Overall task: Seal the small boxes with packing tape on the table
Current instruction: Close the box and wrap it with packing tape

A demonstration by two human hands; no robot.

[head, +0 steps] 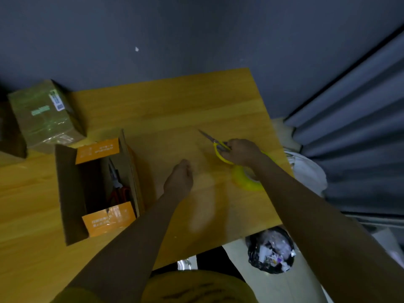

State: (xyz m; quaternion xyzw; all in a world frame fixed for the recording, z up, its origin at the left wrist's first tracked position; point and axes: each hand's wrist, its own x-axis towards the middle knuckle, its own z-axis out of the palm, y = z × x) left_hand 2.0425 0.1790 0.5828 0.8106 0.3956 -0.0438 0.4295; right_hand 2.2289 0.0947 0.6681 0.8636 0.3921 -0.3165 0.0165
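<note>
scissors ready, box not yet taped

head view: right hand grips yellow scissors above the tape roll, likely to cut tape; left hand is curled, apparently empty; open box sits left on the desk, flaps up.

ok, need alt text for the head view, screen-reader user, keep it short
Over a wooden table, a person's right hand grips yellow-handled scissors near a roll of yellow tape, while the left hand hovers with curled fingers. An open cardboard box holding pliers sits at left, a taped box behind it.
</note>
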